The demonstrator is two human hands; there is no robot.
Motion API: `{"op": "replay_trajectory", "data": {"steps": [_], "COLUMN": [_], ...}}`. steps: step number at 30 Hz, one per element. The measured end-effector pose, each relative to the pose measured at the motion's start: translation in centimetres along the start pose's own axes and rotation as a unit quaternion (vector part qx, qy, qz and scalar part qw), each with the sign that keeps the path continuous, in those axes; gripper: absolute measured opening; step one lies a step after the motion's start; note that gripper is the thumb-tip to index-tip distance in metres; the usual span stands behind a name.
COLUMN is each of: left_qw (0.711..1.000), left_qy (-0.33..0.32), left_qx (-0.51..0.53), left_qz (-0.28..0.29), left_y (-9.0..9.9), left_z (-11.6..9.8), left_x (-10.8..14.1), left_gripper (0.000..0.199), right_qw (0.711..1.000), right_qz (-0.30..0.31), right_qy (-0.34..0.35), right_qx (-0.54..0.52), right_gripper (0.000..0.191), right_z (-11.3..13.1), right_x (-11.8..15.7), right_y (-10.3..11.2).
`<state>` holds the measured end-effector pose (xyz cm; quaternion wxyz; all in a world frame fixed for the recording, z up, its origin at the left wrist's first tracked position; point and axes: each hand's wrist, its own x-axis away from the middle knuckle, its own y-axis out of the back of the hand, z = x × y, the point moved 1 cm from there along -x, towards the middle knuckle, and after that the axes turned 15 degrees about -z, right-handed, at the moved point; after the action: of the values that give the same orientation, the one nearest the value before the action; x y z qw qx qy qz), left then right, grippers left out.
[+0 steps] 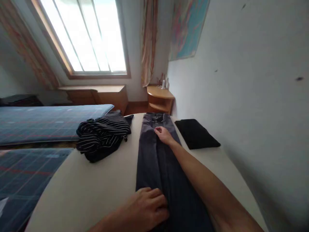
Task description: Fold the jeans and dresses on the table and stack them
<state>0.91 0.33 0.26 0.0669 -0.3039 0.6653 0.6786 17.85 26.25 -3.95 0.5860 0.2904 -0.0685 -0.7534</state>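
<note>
A pair of dark grey-blue trousers (147,154) lies lengthwise on the round white table, its waistband at the far end and its legs running towards me. Near the fly, just below the metal fastenings, my right hand (164,135) pinches the cloth between thumb and fingers. My left hand (151,207) rests lower down, closed on the left side of the legs with its fingers curled; its fingertips are partly hidden. Folded black cloth (196,133) lies flat to the right of the trousers. To the left is a crumpled black garment with white stripes (103,133).
The table (96,187) reaches close to the white wall on the right. Beds with plaid covers (48,124) stand on the left. Beyond the table are a wooden corner shelf (160,92), a desk (108,93) and a bright window (89,35).
</note>
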Motion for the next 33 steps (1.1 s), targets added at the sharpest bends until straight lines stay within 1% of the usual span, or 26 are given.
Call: {"op": "replay_trajectory", "data": {"steps": [5,10,13,17,21,24,25,26,28,29,30,31,33], "left_qw": [1.000,0.999,0.999,0.999,0.998,0.997,0.996,0.994,0.986,0.981,0.977,0.973,0.969], "left_qy": [-0.008,-0.021,-0.030,-0.017,0.016,0.043,0.057,0.077,0.123,0.147,0.169,0.188,0.224], "left_qx": [-0.008,0.006,0.008,0.017,0.038,0.060,0.068,0.074,0.081,0.083,0.085,0.084,0.067], "left_qz": [-0.011,-0.034,-0.042,-0.048,-0.039,-0.012,0.005,0.027,0.074,0.091,0.100,0.100,0.080], "left_y": [0.5,1.1,1.0,0.4,-0.5,-0.6,-0.5,-0.3,0.2,0.4,0.5,0.5,0.3], "left_z": [-0.8,-0.9,-0.8,-0.6,-0.6,-0.6,-0.6,-0.6,-0.4,-0.2,0.0,0.2,0.9], "left_x": [-0.3,-0.9,-1.0,-0.9,-0.5,-0.4,-0.4,-0.4,-0.3,-0.1,0.0,0.3,0.8], "left_gripper": [0.007,0.006,0.005,0.008,0.010,0.016,0.022,0.033,0.062,0.072,0.077,0.076,0.066], "right_qw": [1.000,0.997,0.995,0.992,0.990,0.988,0.988,0.987,0.987,0.987,0.986,0.986,0.983], "right_qz": [-0.011,-0.063,-0.088,-0.100,-0.089,-0.074,-0.069,-0.063,-0.045,-0.032,-0.018,-0.004,0.018], "right_qy": [0.017,0.041,0.052,0.065,0.084,0.102,0.107,0.111,0.117,0.120,0.123,0.127,0.137], "right_qx": [-0.008,0.002,0.017,0.045,0.072,0.087,0.091,0.094,0.100,0.103,0.107,0.112,0.124], "right_gripper": [0.014,0.019,0.019,0.018,0.019,0.020,0.021,0.022,0.024,0.025,0.026,0.027,0.030], "right_z": [0.3,0.5,0.4,0.4,0.2,0.0,0.0,0.0,0.0,0.1,0.1,0.2,0.4], "right_x": [0.0,0.8,1.1,1.2,1.3,1.3,1.2,1.1,0.9,0.8,0.8,0.9,1.7], "right_y": [0.4,1.7,2.0,2.0,1.8,1.7,1.7,1.8,2.0,2.1,2.4,2.6,3.5]}}
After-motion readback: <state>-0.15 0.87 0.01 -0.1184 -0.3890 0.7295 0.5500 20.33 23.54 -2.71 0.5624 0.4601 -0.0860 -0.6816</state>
